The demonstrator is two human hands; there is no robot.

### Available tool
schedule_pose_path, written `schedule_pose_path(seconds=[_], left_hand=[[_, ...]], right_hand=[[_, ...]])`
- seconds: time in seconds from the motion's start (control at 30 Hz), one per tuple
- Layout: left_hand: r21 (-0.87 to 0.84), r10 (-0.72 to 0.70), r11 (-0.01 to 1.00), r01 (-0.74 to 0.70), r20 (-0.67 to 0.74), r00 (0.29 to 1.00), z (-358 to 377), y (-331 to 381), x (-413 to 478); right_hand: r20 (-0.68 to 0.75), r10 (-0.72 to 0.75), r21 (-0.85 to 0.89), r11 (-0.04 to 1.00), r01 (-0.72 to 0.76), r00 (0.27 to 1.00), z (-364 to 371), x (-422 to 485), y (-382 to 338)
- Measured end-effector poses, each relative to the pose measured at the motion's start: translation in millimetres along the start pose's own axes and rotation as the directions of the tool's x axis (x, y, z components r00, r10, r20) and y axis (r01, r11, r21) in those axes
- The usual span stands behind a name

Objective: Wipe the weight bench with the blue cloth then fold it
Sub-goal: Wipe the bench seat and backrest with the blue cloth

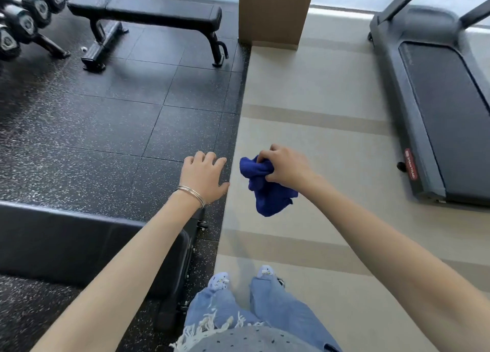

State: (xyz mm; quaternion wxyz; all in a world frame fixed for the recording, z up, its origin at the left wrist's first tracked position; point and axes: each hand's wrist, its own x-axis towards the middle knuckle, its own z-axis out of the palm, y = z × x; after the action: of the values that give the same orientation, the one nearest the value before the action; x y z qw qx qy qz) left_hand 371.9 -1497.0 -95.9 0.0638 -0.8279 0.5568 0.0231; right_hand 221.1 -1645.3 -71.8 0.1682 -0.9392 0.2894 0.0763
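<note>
The blue cloth hangs bunched from my right hand, which is shut on its top, in the air over the beige floor. My left hand, with a thin bracelet at the wrist, hovers just left of the cloth, palm down, fingers loosely curled and holding nothing. A black padded weight bench lies at the lower left, under my left forearm. A second black bench stands farther off at the top left.
A dumbbell rack fills the top left corner. A brown pillar stands at top centre, a treadmill on the right. Black rubber tiles cover the left floor, beige striped flooring the right. My feet stand at the seam.
</note>
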Motion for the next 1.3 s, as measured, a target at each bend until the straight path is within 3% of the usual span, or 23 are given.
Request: schedule_pose_path(seconds=[0.23, 0.6, 1.3], left_hand=[[0.005, -0.081, 0.997, 0.081, 0.015, 0.997, -13, 33, 36], [0.011, -0.133, 0.991, 0.132, 0.053, 0.99, -23, 26, 106], [0.018, -0.099, 0.995, 0.099, 0.032, 0.995, -48, -95, 347]], right_hand=[[0.002, -0.112, -0.037, 0.993, 0.112, 0.994, -24, 31, 44], [0.014, -0.217, -0.021, 0.976, 0.218, 0.976, -40, 104, 76], [-0.003, -0.214, -0.112, 0.971, 0.212, 0.977, -127, 349, 99]])
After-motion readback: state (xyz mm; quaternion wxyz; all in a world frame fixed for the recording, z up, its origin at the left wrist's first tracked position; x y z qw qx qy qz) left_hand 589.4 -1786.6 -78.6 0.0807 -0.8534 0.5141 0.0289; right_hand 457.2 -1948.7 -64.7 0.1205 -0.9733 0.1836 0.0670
